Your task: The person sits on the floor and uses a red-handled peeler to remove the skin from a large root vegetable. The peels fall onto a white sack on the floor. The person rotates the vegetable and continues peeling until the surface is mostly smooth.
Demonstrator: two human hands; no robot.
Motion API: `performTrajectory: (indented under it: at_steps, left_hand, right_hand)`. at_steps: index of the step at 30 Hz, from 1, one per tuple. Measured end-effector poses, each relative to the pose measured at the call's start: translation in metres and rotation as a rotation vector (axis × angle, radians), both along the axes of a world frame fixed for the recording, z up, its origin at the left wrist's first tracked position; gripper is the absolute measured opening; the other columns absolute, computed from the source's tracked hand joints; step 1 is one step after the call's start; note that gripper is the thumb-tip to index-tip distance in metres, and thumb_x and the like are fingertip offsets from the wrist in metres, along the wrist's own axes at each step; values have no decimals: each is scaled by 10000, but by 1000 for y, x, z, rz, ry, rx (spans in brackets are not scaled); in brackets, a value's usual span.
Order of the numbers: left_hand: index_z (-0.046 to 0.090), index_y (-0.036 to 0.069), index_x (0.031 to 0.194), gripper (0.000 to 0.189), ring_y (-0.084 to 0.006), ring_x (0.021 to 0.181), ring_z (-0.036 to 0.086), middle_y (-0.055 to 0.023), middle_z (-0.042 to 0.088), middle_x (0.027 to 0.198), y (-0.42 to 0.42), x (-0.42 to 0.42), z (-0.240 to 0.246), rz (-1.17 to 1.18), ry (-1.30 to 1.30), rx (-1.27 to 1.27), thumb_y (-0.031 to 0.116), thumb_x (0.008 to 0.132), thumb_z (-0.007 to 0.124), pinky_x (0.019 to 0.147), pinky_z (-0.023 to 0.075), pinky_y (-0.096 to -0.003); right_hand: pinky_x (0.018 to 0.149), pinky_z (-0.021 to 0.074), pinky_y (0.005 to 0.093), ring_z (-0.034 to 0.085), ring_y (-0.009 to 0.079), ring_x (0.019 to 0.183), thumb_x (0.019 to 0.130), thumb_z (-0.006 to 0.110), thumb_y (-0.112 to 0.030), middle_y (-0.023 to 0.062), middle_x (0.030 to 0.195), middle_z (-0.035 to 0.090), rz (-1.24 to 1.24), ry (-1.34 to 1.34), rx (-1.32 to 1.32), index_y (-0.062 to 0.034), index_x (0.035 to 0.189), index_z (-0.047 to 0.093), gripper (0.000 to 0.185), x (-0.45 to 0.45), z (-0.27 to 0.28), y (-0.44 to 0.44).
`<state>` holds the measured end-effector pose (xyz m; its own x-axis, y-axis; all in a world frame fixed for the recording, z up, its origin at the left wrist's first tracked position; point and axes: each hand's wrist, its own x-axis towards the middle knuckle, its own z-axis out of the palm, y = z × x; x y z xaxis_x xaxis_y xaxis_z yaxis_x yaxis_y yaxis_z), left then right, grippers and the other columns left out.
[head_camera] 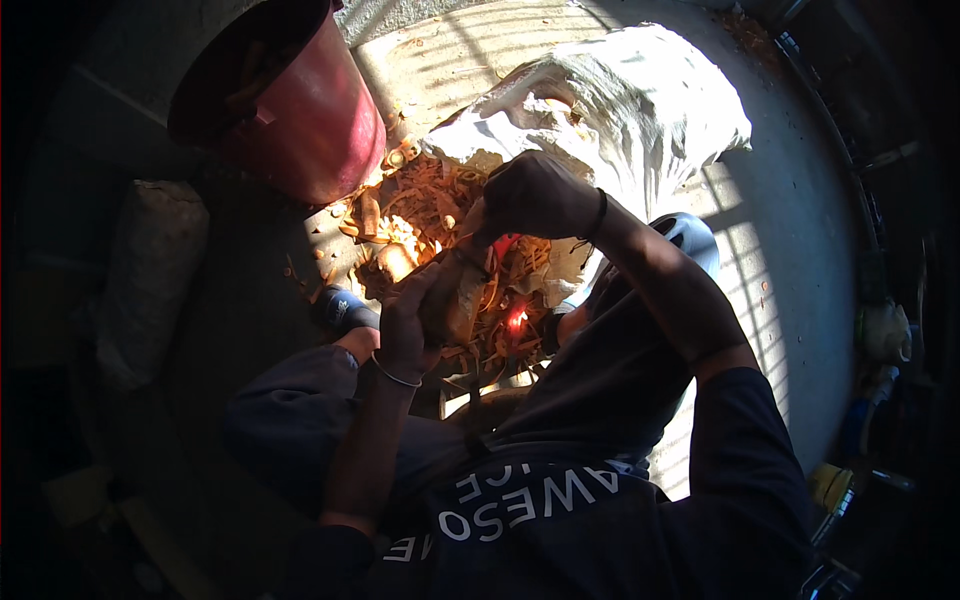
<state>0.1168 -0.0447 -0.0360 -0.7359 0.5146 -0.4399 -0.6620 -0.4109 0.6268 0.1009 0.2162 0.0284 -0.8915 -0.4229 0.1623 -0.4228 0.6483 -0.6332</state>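
My left hand (407, 319) is closed around a brown, thick piece, perhaps a root or tuber (450, 304), held above a heap of peelings. Over its upper end, my right hand (534, 196) is bent into a fist on a tool whose red part (504, 246) shows below the fingers; the rest of that tool is hidden. Orange-brown peelings (431, 191) lie in a heap beneath both hands. A pale, cut chunk (397, 261) rests among them, left of the held piece. Deep shade blurs the detail between the hands.
A red plastic bucket (322, 127) with some pieces inside stands at the upper left. Beyond my right hand lies a large white woven sack (645, 112). Another filled sack (154, 277) is in shade at the left. My feet and bent legs flank the peelings.
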Motion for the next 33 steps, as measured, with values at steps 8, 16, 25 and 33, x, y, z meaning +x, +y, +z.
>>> performTrajectory:
  at_steps: [8, 16, 25, 33]
  left_hand:
    - [570, 10, 1271, 407, -247, 845, 707, -150, 684, 1055, -11, -8, 2, -253, -123, 304, 317, 1011, 507, 692, 609, -375]
    - [630, 76, 1154, 295, -192, 862, 701, -57, 704, 1024, -16, -26, -22, -142, -205, 253, 319, 1000, 567, 649, 605, -361]
    - [658, 61, 1151, 258, -164, 896, 712, -53, 724, 1024, 1, -14, -16, -91, -169, 118, 256, 1002, 581, 778, 591, -309]
    - [652, 38, 1157, 294, -175, 907, 704, -61, 709, 1042, -3, -9, -10, -138, -128, 22, 271, 981, 619, 786, 590, -313]
  right_hand:
    - [587, 475, 391, 598, 224, 557, 673, 904, -361, 88, 604, 643, -616, -206, 308, -37, 675, 694, 385, -42, -72, 141]
    - [579, 466, 330, 606, 179, 593, 828, 822, -283, 55, 689, 651, -68, 308, 100, -50, 756, 710, 267, -18, -26, 31]
    - [624, 490, 402, 625, 308, 640, 762, 798, -417, 105, 693, 656, 72, 46, 51, -92, 732, 720, 335, 6, 4, -21]
    - [587, 475, 402, 640, 303, 611, 769, 839, -303, 108, 661, 653, -184, 49, 264, -68, 679, 666, 305, -8, 1, 22]
